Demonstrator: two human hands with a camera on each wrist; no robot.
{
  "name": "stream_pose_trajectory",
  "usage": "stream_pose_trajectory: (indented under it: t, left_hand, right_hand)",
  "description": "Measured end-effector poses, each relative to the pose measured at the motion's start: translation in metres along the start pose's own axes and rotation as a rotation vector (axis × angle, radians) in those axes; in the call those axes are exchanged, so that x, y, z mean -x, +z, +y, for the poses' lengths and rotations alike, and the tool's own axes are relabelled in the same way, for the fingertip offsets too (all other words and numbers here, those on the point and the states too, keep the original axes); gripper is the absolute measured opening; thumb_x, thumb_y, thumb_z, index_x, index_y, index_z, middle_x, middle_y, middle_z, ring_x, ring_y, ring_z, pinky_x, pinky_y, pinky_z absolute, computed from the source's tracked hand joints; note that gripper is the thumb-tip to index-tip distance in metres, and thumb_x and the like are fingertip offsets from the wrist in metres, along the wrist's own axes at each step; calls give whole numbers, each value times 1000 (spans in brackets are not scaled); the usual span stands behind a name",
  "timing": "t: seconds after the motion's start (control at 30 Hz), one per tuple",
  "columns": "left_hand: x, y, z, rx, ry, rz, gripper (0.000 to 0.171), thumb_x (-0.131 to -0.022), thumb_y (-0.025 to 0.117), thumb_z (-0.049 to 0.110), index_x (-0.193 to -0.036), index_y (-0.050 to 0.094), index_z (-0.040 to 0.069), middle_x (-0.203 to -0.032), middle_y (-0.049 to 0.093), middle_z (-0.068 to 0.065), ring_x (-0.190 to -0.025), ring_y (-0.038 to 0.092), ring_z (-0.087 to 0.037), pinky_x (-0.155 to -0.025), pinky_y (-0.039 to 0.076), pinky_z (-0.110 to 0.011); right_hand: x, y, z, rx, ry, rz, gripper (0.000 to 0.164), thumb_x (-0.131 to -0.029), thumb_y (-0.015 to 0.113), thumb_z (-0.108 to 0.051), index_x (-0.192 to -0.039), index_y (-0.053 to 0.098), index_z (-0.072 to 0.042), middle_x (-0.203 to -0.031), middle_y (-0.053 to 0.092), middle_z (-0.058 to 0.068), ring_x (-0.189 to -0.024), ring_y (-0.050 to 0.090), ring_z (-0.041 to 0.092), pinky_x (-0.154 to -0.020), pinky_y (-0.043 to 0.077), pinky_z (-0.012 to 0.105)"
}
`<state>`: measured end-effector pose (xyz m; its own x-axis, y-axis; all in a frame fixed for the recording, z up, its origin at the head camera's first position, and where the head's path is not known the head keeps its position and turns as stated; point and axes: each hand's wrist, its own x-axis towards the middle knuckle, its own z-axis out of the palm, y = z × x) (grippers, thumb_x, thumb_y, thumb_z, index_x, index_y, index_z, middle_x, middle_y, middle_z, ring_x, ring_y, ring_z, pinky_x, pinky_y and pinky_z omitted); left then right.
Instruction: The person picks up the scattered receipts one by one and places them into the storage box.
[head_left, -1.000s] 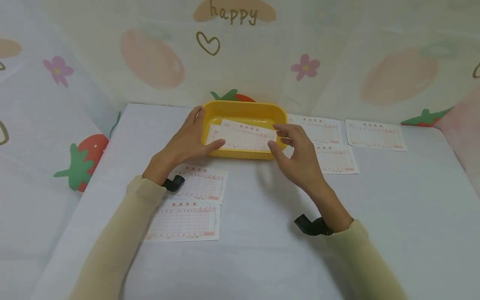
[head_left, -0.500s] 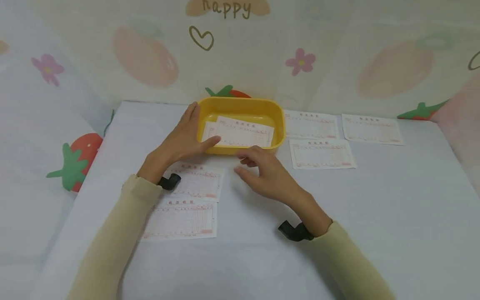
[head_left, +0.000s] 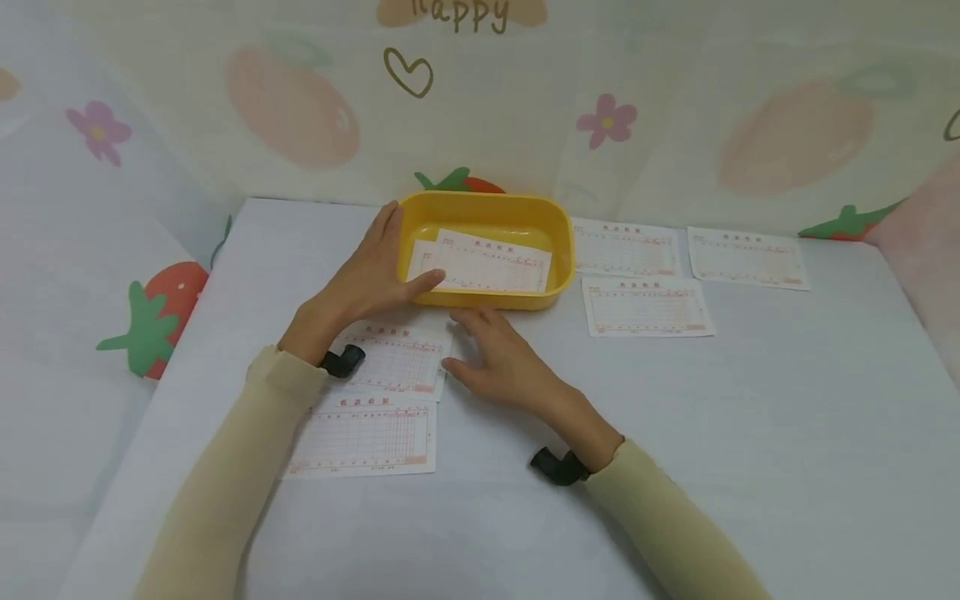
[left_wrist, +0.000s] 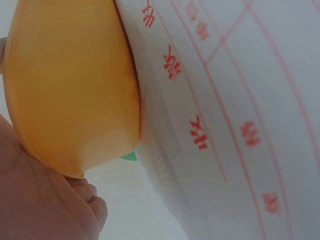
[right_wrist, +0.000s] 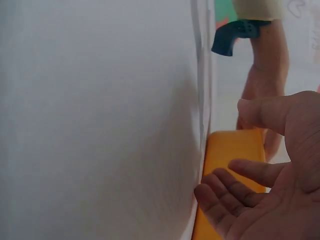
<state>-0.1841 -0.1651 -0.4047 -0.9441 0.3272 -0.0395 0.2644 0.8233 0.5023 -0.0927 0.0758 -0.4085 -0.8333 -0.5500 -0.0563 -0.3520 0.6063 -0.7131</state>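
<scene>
Yellow rectangular plastic tray (head_left: 495,302) is sitting at far centre of the white-covered table (head_left: 495,533). Bare left hand (head_left: 363,273) is gripping the tray's left end, thumb lying over the near rim, fingers clamping along the left side. Bare right hand (head_left: 506,358) is hovering by the tray's near side, thumb apart from fingers; can't tell if it's touching anything. White rectangular red-printed paper slips (head_left: 495,265): two are overlapping inside the tray, two are lying near left, three are lying right.
</scene>
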Motion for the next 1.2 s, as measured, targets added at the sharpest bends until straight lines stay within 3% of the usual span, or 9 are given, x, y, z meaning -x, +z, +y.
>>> stream_pose_trajectory:
  t: [0.23,0.43,0.83,1.0,1.2]
  left_hand:
    - [1,0,0,11,-7,0,119,-94,61,69,-170,-4,4,-180,-4,-16,-167,8,-36,-135,20,-54]
    - [3,2,-1,22,-13,-2,120,-94,61,71,-170,-5,5,-180,-5,-14,-167,9,-36,-135,21,-54]
    - [2,-2,1,10,-23,-8,118,-95,61,68,-169,-5,3,-180,-6,-15,-167,10,-37,-135,22,-54]
    - [2,-2,2,7,-19,-12,118,-96,59,68,-169,-6,2,-180,-6,-15,-167,9,-36,-135,20,-53]
    - [1,-1,1,6,-20,-16,120,-95,58,71,-169,-6,2,-180,-8,-14,-168,6,-34,-136,18,-52]
  right_hand:
    - [-8,11,-4,58,33,-5,64,-94,81,-31,-147,55,-5,-149,55,13,-138,49,29,-125,40,47]
    - [-10,19,-12,141,48,-21,72,-88,87,-39,-145,62,-4,-138,58,11,-127,51,27,-114,45,44]
    - [-11,27,-26,249,113,-5,73,-83,91,-39,-143,65,-5,-129,63,13,-117,56,27,-105,47,45]
    - [-12,29,-28,195,104,-18,66,-86,90,-32,-141,65,-6,-130,67,12,-117,59,25,-107,50,44]
    - [-11,32,-26,61,6,10,38,-94,80,-12,-131,70,-8,-118,70,6,-100,64,17,-91,56,32]
